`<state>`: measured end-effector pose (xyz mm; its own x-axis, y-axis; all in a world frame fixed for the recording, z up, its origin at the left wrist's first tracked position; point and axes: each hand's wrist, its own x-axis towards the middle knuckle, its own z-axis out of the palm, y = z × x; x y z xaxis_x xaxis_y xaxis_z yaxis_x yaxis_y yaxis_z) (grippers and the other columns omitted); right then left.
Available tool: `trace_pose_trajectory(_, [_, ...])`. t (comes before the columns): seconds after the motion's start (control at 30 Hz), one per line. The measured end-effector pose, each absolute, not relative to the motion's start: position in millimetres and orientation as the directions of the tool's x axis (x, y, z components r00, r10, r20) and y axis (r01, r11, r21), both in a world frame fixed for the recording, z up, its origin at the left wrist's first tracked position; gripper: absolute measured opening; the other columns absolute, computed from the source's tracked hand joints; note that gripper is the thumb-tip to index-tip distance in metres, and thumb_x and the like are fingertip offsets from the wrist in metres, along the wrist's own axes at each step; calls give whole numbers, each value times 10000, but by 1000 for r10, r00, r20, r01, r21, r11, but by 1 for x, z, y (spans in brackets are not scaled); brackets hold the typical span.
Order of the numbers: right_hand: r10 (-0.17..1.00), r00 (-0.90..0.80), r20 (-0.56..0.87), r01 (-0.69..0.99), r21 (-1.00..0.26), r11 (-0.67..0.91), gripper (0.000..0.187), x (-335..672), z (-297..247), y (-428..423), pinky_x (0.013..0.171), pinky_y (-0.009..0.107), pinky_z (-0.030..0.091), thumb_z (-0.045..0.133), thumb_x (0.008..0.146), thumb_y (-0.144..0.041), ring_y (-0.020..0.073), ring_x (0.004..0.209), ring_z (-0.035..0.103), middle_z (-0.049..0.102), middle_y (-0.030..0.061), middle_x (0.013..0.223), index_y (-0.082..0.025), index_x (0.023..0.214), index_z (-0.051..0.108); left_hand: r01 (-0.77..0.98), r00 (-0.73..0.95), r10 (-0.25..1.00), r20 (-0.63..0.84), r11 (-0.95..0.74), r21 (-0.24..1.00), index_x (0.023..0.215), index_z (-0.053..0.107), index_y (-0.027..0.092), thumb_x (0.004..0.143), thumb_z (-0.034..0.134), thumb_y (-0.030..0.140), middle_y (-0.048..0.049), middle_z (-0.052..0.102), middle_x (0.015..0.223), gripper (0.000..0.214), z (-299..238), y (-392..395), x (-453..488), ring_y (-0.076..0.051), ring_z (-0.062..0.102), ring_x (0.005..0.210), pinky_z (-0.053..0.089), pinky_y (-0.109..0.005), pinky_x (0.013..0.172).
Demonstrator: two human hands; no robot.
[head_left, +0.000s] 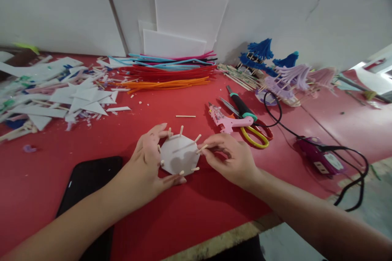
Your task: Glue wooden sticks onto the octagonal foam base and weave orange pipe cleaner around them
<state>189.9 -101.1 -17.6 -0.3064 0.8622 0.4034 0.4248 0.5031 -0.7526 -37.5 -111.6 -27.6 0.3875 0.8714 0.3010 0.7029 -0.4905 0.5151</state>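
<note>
A white hexagonal foam board piece (180,153) lies on the red table in front of me, with several short wooden sticks standing up around its rim. My left hand (150,151) curls round its left side, fingers at the far edge and thumb at the near edge, steadying it. On the right, my right hand (228,155) is closed in a pinch on a short wooden stick (202,149) at the board's right corner. Another loose stick (185,116) lies flat just beyond the board.
A pink glue gun (232,123), yellow-and-red-handled scissors (255,136) and a black-handled tool (241,106) lie to the right. Pipe cleaners (168,74), white scraps (85,98) and small blue and lilac roofed models (290,77) sit farther back. A phone (88,195) is under my left forearm.
</note>
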Motion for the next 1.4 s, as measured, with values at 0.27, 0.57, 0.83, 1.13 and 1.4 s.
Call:
trace_pose_trajectory(0.27, [810,-341,477,492,-644,586,128,192,-19,-102,664,219,588,572,808,-154,120,713,695,714,0,821,-226,913,586,688,353,899,260,-437,579,1226,395,211,644,722,519,-205,405,1336,735,-26,-113,-37,-434,371,1287,480,-580,921])
trace_pose_trajectory(0.57, [819,-339,464,529,-626,573,128,190,-19,-102,702,215,581,608,794,-155,123,792,688,672,24,940,-223,903,608,703,383,872,305,-489,517,1242,351,233,661,706,538,-182,439,1297,746,-29,-112,-38,-413,365,1296,389,-639,975])
trace_pose_trajectory(0.83, [845,-360,396,485,-694,532,221,192,-18,-101,643,208,571,638,791,-240,107,693,675,683,37,956,-204,1006,608,691,378,886,270,-464,554,1236,387,186,650,718,537,-211,422,1327,759,-30,-112,-39,-415,349,1307,438,-581,964])
trace_pose_trajectory(1.13, [808,-240,538,542,-616,571,210,198,-7,-97,614,243,522,624,805,-186,125,653,642,697,0,787,-220,1005,570,718,372,874,312,-484,500,1210,408,160,641,708,565,-215,457,1257,760,-29,-112,-37,-417,394,1269,447,-569,954])
trace_pose_trajectory(1.4, [771,-385,507,729,-346,591,256,225,1,-77,843,392,476,601,796,-205,226,935,603,657,63,961,-213,1051,574,695,347,885,309,-464,549,1217,402,176,634,720,530,-220,412,1304,752,-28,-112,-37,-447,401,1248,509,-588,865])
